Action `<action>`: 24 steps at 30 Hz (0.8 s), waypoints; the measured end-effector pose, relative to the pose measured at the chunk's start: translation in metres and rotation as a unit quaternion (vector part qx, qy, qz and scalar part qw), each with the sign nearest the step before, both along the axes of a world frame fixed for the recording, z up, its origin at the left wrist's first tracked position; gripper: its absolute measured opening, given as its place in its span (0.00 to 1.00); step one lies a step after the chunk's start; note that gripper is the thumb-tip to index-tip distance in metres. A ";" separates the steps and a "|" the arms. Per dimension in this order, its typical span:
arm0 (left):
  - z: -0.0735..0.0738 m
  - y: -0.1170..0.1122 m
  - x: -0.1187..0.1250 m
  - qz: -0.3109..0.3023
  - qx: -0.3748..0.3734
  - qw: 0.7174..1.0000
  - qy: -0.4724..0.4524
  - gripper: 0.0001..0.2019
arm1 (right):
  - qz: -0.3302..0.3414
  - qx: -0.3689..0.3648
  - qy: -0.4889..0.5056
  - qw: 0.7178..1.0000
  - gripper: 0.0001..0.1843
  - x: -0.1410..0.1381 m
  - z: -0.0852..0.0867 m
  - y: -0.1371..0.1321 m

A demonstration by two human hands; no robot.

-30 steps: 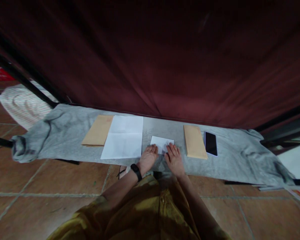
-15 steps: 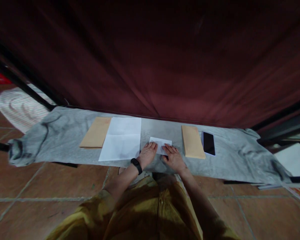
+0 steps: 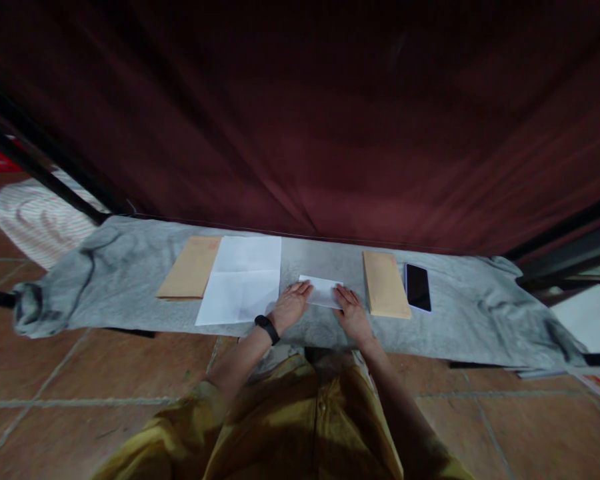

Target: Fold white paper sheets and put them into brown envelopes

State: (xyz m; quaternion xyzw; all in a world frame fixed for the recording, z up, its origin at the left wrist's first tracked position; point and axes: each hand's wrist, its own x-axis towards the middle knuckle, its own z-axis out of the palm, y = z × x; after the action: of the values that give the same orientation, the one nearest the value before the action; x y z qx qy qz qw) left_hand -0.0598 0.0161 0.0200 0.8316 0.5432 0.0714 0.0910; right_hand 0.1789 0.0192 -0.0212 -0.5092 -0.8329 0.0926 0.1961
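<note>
A small folded sheet of white paper point(image 3: 323, 293) lies flat on the grey cloth in front of me. My left hand point(image 3: 292, 305), below a black wristband, rests with stretched fingers on its left edge. On the opposite edge lie the fingertips of my right hand point(image 3: 353, 315), also extended and fairly flat. Neither hand visibly grips anything, though the thumbs are hard to make out. Left of my left hand is a stack of larger white sheets point(image 3: 245, 280) with a crease across it. A brown envelope point(image 3: 387, 285) sits just right of my right hand.
Brown envelopes point(image 3: 193, 268) lie at the left, partly against the white sheets. A phone point(image 3: 418, 288) rests right of the single envelope. Grey cloth point(image 3: 473, 313) covers the narrow table, and a dark red curtain point(image 3: 300, 167) hangs behind it.
My hands have slid outward, from the middle of the folded paper to its left and right edges. More of its surface shows between them. The other things stay in place.
</note>
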 end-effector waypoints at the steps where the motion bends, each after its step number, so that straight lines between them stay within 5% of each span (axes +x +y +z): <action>1: -0.001 0.000 -0.001 0.000 -0.001 1.000 0.003 0.23 | -0.004 -0.001 -0.005 1.000 0.28 0.001 0.000 0.000; 12: -0.003 -0.005 -0.009 -0.028 -0.007 0.998 0.048 0.24 | -0.021 0.023 -0.056 0.998 0.28 0.005 0.007 -0.004; 18: 0.006 -0.010 0.006 -0.020 -0.006 0.997 0.067 0.24 | 0.043 0.044 -0.084 0.995 0.25 -0.022 0.020 -0.017; 24: 0.004 -0.009 0.005 -0.015 0.004 0.999 0.050 0.22 | 0.056 0.050 -0.095 0.993 0.26 -0.035 0.016 -0.018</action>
State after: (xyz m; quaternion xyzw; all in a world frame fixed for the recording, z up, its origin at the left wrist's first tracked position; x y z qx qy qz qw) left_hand -0.0553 0.0066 0.0244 0.8424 0.5345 0.0310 0.0615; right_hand 0.1439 0.0011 -0.0056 -0.4580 -0.8784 0.0125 0.1361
